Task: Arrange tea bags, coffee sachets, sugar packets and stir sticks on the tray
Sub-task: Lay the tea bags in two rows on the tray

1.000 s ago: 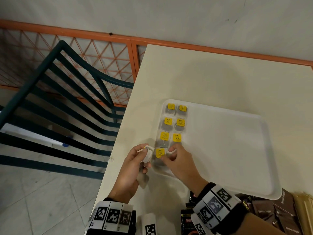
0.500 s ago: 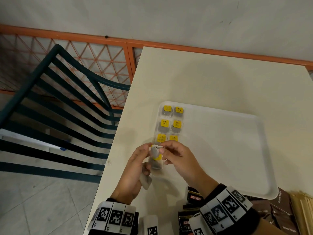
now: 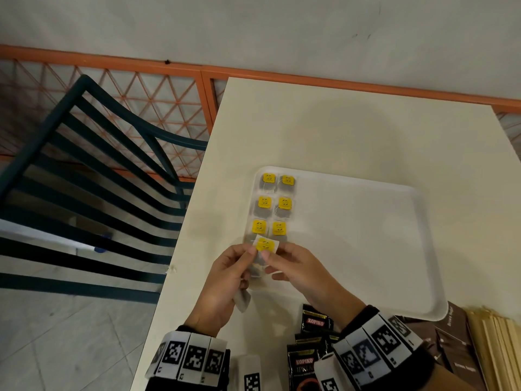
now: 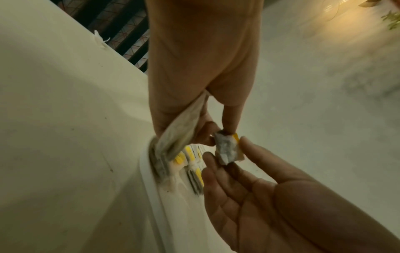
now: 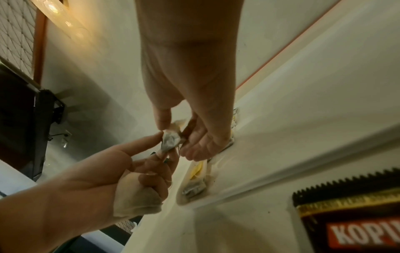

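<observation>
yellow-tagged tea bag (image 3: 265, 246) is pinched between the fingers of the left hand (image 3: 225, 280) and right hand (image 3: 298, 273), held just above the white tray's (image 3: 366, 249) near-left corner; six tea bags (image 3: 272, 204) lie there in pairs, coffee sachets (image 3: 315, 323) on the desk (image 3: 338, 131).

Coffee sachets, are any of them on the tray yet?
No, the black coffee sachets lie on the table near the wrists, off the white tray, which holds only yellow-tagged tea bags.
</observation>
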Demonstrator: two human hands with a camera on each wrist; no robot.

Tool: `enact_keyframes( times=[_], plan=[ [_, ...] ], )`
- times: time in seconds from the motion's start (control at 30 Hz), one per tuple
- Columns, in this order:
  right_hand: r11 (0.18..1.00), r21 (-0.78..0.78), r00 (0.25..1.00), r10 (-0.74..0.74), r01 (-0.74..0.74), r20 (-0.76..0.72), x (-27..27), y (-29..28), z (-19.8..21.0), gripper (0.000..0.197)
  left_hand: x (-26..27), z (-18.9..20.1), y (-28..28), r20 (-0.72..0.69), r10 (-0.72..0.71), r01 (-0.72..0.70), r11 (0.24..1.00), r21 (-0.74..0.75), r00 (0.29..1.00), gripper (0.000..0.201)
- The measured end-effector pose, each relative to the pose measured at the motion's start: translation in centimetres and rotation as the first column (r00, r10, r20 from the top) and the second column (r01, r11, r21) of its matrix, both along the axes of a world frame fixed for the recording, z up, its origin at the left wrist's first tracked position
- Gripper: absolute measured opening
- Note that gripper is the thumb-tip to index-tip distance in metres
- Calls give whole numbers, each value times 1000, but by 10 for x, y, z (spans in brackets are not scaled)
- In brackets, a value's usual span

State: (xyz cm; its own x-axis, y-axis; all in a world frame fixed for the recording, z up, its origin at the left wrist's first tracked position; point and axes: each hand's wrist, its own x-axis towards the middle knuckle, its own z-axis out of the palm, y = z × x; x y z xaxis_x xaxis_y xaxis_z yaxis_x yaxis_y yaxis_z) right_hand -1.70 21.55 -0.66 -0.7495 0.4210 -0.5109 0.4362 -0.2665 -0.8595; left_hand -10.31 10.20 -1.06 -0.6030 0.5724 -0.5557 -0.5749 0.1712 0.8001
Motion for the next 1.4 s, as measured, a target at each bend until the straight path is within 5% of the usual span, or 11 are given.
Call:
enact_keyframes(
  times=[0.23,0.4,0.53,0.67,0.9,1.13,1.4],
  plan=[
    [982,172,997,-79,74,26,6,2,-11,4,8,-3,3,-11,-76,75,992,-102,997,19],
    [942,324,984,-132,87,120,15,3,-26,9,10,-6,0,82,19,-10,994,-105,996,7],
    [913,401,974,-151,72,169,15,5,-29,17,0,-2,-7,166,112,-114,993,4,980,37],
    [883,467,974,-143,45,176,10,2,-34,17,-3,0,-8,66,61,-62,998,13,996,57],
    [800,600,986,-102,1,135,10,-2,-35,21,-1,-5,-11,44,17,-20,997,78,999,40],
    [939,314,988,152,-143,-3,9,-12,-11,8,-3,-4,-12,15,30,-31,994,107,999,42],
    [942,336,990,-34,-14,137,9,-8,-32,13,-11,-6,-21,-64,100,-96,994,60,993,26]
  ],
)
